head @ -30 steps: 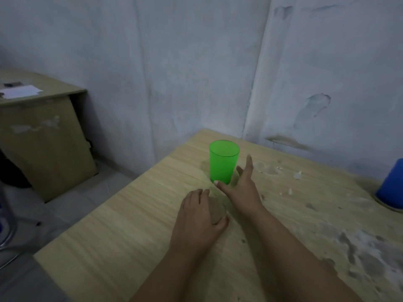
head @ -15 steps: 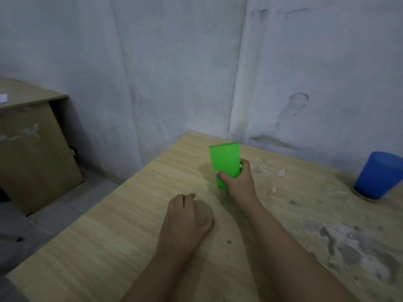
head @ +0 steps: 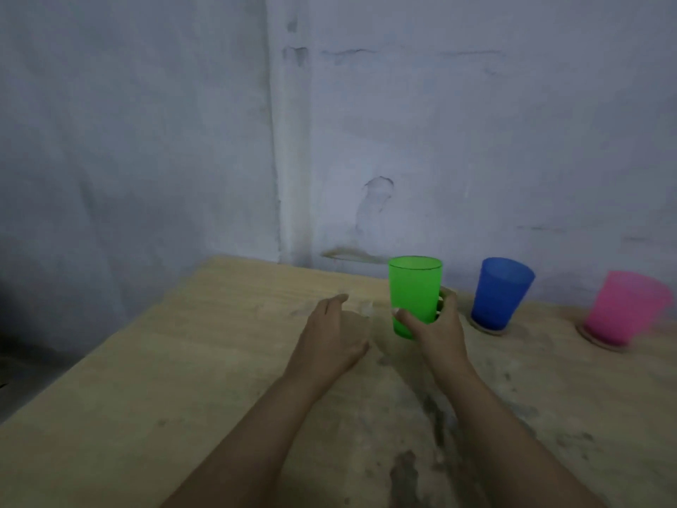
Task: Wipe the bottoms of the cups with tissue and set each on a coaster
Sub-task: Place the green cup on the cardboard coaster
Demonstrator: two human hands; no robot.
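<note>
My right hand grips the lower half of an upright green cup, thumb in front and fingers behind. Whether its base touches the wooden table is unclear. Just left of it, my left hand holds a round brown coaster between thumb and fingers, low over the table. The coaster is mostly hidden by the hand and blurred. A blue cup stands on a coaster to the right. Further right, a pink cup stands on another coaster.
The table sits in a corner of grey-white walls. Its left edge drops to the floor. Dark stains and flaked patches mark the tabletop near my right forearm. Small pale scraps lie by my left fingers.
My right hand closed round the green cup and carried it right, toward the blue cup. My left hand followed with the coaster. The view swung right, bringing the blue and pink cups in.
</note>
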